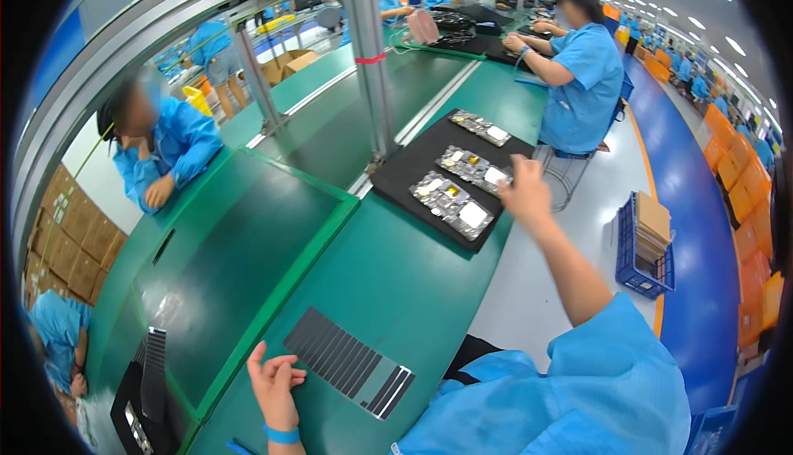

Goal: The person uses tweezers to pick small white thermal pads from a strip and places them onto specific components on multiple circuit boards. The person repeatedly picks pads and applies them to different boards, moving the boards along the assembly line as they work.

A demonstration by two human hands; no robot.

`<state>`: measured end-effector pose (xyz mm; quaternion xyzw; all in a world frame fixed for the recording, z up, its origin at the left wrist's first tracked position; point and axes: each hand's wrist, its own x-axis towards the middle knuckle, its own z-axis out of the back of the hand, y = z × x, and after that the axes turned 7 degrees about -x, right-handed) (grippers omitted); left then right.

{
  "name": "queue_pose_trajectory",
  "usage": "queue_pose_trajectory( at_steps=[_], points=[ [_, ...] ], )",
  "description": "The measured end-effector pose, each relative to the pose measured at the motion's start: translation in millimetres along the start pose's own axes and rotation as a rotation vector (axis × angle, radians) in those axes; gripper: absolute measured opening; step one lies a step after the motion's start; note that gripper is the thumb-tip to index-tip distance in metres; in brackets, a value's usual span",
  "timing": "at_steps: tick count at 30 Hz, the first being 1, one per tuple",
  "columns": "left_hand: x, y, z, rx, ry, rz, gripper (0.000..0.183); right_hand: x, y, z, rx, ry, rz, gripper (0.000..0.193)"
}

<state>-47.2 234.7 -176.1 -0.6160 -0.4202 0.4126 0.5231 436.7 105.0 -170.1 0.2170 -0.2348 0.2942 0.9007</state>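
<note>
My right hand (527,195) reaches out to the right end of the middle circuit board (475,168), its fingers parted around the board's edge with no lifted thing seen in them. That board lies on a black foam mat (392,176) between a nearer board (453,205) and a farther one (481,128). The boards carry silvery and white patches and bits of yellow. Lower left, my left hand (275,382), with a blue band at the wrist, hovers with loosely bent, parted fingers. Beside it on the green bench lies a sheet of black strips (347,360), holding pale strips at its near end.
A green-edged conveyor (239,277) runs along the left, with a metal post (368,67) at its side. Another black mat with strips (144,389) lies lower left. Co-workers sit across (169,145) and farther up the bench (582,83). A blue crate (646,277) stands on the floor.
</note>
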Motion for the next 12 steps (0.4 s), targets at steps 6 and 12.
queue_pose_trajectory(
  at_steps=[6, 12],
  points=[
    [0, 1, -4, 0.184, -0.044, -0.156, 0.053, -65, 103, -7, -0.057, 0.093, 0.776, 0.043],
    [-25, 17, 36, 0.235, -0.194, -0.152, 0.051, -46, 148, -74, 0.173, 0.296, 0.865, 0.031]
  ],
)
